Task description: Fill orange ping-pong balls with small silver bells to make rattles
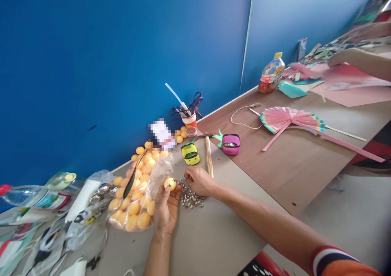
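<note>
My left hand (166,213) is closed around a yellow-orange ping-pong ball (170,183), which has dark marks or a small opening on its upper side. To its right, my right hand (198,181) is curled with its fingertips pressed together. Whatever those fingertips pinch, if anything, is too small to make out. Under and beside the right hand lies a pile of small shiny silver bells or beads (191,199). A clear plastic bag of ping-pong balls (133,208) rests left of my left hand.
Beyond my hands are a yellow box (190,154), a magenta box (231,144), a wooden-handled hammer (209,157) and a cup of tools (190,121). Bottles and cables clutter the left. A pink paper fan (288,119) lies right, near another person's arm (360,63).
</note>
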`<state>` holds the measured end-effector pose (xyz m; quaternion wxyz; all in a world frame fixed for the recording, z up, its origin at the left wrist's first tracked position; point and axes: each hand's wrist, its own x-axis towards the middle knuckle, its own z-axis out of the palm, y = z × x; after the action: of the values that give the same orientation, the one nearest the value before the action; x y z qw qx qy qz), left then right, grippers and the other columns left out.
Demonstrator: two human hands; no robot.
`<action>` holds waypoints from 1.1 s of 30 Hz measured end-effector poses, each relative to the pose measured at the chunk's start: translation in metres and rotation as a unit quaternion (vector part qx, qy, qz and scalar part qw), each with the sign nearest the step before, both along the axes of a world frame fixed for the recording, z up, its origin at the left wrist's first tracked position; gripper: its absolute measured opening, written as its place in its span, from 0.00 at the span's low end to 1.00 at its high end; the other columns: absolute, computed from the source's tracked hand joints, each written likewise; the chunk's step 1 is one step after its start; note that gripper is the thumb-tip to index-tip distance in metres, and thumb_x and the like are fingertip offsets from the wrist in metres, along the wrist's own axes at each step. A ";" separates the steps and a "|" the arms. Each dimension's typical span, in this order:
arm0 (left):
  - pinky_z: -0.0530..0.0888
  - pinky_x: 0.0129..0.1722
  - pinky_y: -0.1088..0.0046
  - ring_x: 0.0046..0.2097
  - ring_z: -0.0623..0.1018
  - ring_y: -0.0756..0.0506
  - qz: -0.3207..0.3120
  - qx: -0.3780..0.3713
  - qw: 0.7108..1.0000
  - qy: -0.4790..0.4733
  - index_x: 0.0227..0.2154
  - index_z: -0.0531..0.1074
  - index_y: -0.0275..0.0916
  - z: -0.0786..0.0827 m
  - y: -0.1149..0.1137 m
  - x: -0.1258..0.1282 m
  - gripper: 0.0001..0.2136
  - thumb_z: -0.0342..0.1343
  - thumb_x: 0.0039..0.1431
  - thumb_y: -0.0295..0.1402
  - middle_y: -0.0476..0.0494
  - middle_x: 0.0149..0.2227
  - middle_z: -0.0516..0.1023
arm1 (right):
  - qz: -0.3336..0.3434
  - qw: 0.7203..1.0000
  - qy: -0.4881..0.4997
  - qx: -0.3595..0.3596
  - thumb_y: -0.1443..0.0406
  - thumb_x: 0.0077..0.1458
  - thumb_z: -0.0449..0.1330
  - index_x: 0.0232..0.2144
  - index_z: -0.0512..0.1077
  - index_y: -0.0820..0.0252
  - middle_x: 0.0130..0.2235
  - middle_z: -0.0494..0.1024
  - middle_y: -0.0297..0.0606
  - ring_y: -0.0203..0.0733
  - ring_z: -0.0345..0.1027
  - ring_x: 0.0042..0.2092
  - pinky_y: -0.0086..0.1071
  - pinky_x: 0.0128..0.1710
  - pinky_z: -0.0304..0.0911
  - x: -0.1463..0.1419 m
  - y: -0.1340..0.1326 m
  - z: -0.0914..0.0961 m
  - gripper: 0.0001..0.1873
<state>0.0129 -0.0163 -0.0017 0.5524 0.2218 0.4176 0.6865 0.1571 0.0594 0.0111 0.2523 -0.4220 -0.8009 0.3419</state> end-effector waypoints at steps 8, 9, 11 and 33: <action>0.76 0.40 0.73 0.35 0.80 0.48 -0.013 0.004 1.000 -0.016 0.38 0.76 0.41 0.004 -0.002 0.003 0.11 0.63 0.50 0.32 0.48 0.36 0.82 | 0.052 0.889 0.331 -0.311 0.69 0.49 0.57 0.27 0.65 0.60 0.15 0.64 0.23 0.29 0.54 0.17 0.23 0.19 0.48 -0.002 0.004 0.003 0.02; 0.76 0.40 0.73 0.36 0.80 0.48 -0.017 0.005 1.000 -0.015 0.38 0.76 0.41 0.004 -0.002 0.004 0.10 0.63 0.51 0.32 0.48 0.35 0.82 | 0.067 0.884 0.337 -0.318 0.68 0.49 0.57 0.27 0.65 0.61 0.15 0.65 0.24 0.29 0.55 0.17 0.23 0.19 0.48 -0.002 0.003 0.003 0.02; 0.75 0.40 0.73 0.36 0.79 0.48 -0.025 0.009 1.000 -0.010 0.37 0.76 0.40 0.005 -0.002 0.004 0.09 0.62 0.52 0.32 0.47 0.36 0.81 | 0.079 0.879 0.338 -0.326 0.67 0.49 0.58 0.26 0.66 0.61 0.15 0.66 0.25 0.29 0.57 0.18 0.23 0.20 0.49 -0.001 0.001 0.005 0.03; 0.74 0.41 0.70 0.38 0.78 0.47 -0.032 0.006 0.998 0.059 0.44 0.73 0.42 0.001 -0.004 0.007 0.17 0.64 0.50 0.36 0.46 0.38 0.79 | 0.055 0.895 0.306 -0.320 0.73 0.47 0.56 0.25 0.70 0.63 0.18 0.66 0.25 0.28 0.55 0.20 0.23 0.21 0.51 -0.004 -0.006 0.014 0.03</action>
<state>0.0197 -0.0203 -0.0011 0.5471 0.2782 0.4380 0.6569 0.1534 0.0539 0.0248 0.3168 -0.3101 -0.5536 0.7050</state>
